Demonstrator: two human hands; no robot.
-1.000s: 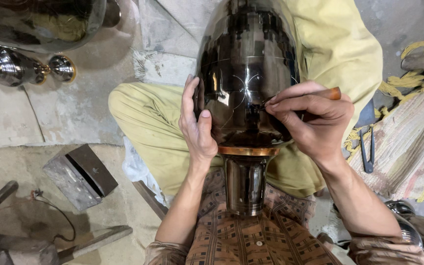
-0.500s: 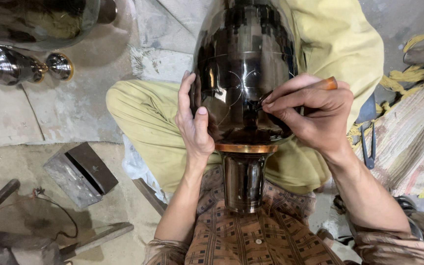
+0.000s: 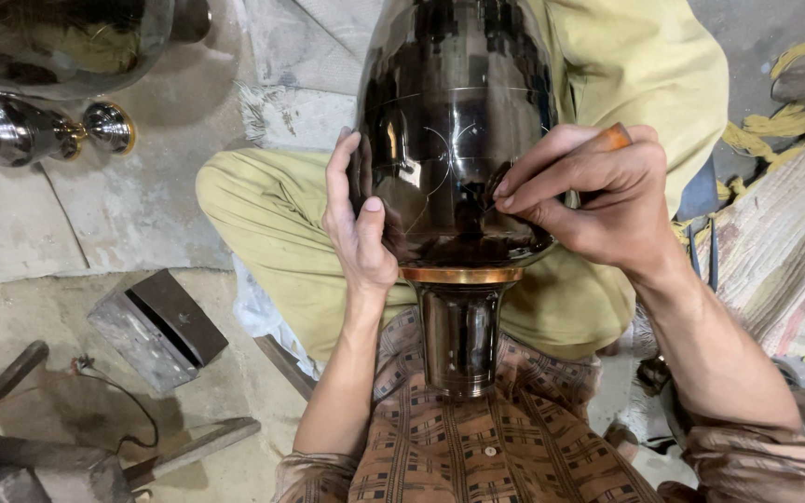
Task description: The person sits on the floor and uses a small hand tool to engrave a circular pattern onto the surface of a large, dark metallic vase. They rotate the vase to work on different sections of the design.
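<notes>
Steadying a large dark metal vase (image 3: 454, 140) lying across the lap, neck pointing near, left hand (image 3: 358, 219) lying open and flat against its polished left flank. Pinching a slim engraving tool (image 3: 613, 137), orange-ended, in the right hand (image 3: 589, 191), fingers clamped tight on it, tip meeting the belly among faintly scratched arcs. Keeping the tip light and the palm braced probably matters, since the mirror-smooth surface looks slippery. Showing a copper band (image 3: 460, 275) above the cylindrical neck.
</notes>
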